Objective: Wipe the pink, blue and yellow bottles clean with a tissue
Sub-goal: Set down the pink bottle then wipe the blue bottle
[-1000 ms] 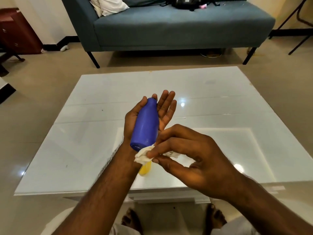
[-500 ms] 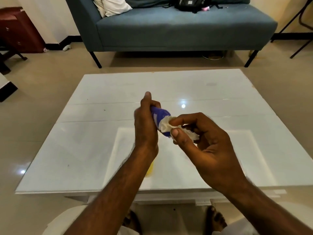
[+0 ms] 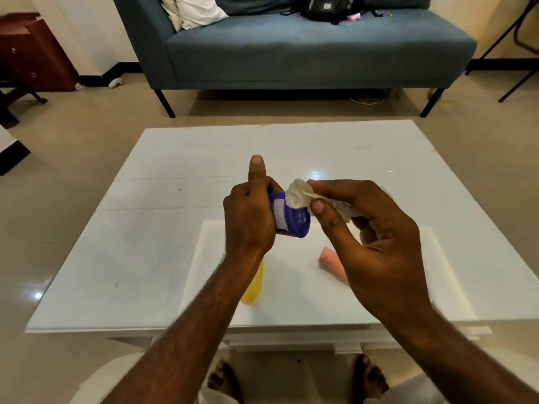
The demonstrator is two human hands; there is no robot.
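A dark red wooden cabinet [image 3: 32, 53] stands at the far left against the wall, its front smooth and flat. In the middle lies the glossy white desk [image 3: 163, 258], a square slab with a glassy surface that mirrors ceiling lights. Low on it, partly hidden by the left forearm, the yellow bottle [image 3: 254, 284] lies on its side, smooth and rounded. Above it the left hand [image 3: 248, 217] is wrapped firmly around the blue bottle [image 3: 293, 221], thumb pointing straight up; the bottle is a smooth plastic cylinder with a rounded base turned toward the camera, and it carries a white label panel with small white print beside it, too blurred to read. Pressed against the bottle's upper side is the tissue [image 3: 300, 195], crumpled, soft and off-white, pinched between the thumb and fingers of the right hand [image 3: 376, 246], which is closed on it. Below that hand, the pink bottle [image 3: 331, 259] lies on the desk, a matte tapered shape partly covered by the palm. Behind the desk stands a blue-grey fabric sofa [image 3: 306, 51] on thin black legs, with a white cushion [image 3: 195, 10] at its left end and a black backpack [image 3: 329, 7] further right; the bag's white tag cannot be read
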